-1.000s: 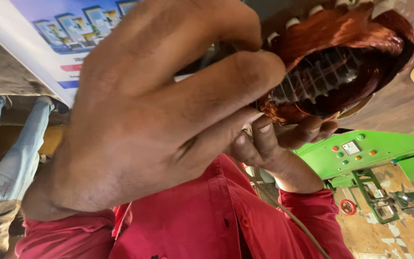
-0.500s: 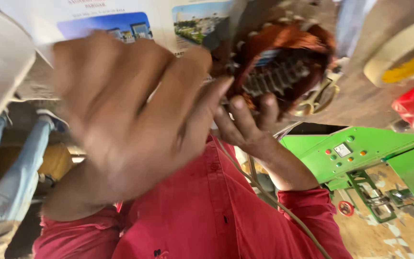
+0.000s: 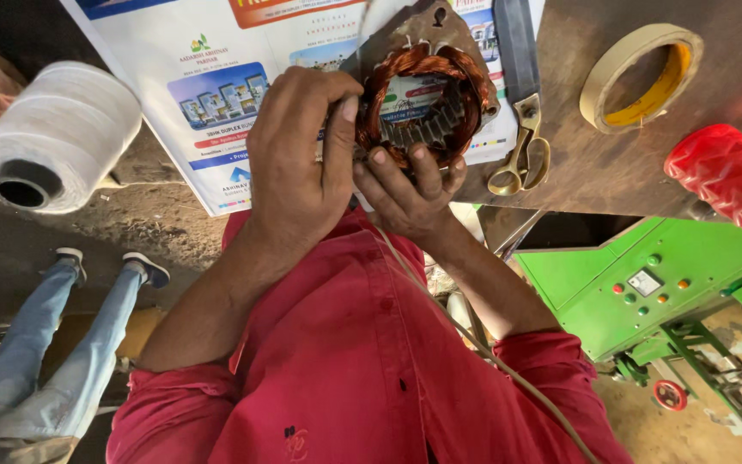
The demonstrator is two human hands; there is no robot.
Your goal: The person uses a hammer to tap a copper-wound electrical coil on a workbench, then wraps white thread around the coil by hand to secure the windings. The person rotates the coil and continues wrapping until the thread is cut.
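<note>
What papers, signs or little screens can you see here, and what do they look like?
Printed poster: flat on the table under the copper-wound motor ring, white with blue, orange and small building pictures.
Small screen: on the green machine at lower right, a pale rectangle beside round coloured buttons.
Shirt mark: small dark embroidery low on the red shirt.

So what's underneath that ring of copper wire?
Under the copper-wound ring lies a printed paper sheet, showing through its middle hole. Both hands cover its lower-left part, so what lies beneath there cannot be seen.
</note>
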